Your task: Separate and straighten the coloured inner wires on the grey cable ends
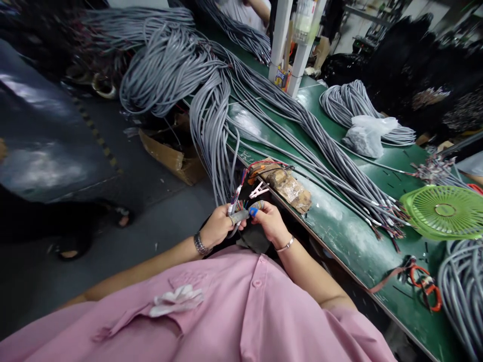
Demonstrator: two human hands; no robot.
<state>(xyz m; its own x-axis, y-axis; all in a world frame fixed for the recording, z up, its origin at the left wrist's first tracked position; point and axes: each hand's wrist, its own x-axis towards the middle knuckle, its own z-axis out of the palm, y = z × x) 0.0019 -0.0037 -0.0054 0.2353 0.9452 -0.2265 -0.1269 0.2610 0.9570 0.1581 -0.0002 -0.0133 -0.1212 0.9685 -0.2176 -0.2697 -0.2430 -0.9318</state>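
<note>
My left hand (220,226) is closed around the stripped end of a grey cable, its thumb wrapped in grey tape. Thin coloured wires (241,204) fan out above the fingers. Against it, my right hand (270,223) pinches at the base of these wires; blue tape covers its thumb tip, and the exact grip is partly hidden. Just beyond the hands, a pale pink clip (258,190) sits at the table edge beside a wooden block (289,186) wrapped in clear tape. More wires with red and blue strands (241,180) hang there.
Long bundles of grey cable (169,70) drape over the green table (350,246) and its left edge. At the right are a green fan (445,211) and orange-handled scissors (426,286). A cardboard box (177,156) stands on the floor; another person's feet (124,218) show at left.
</note>
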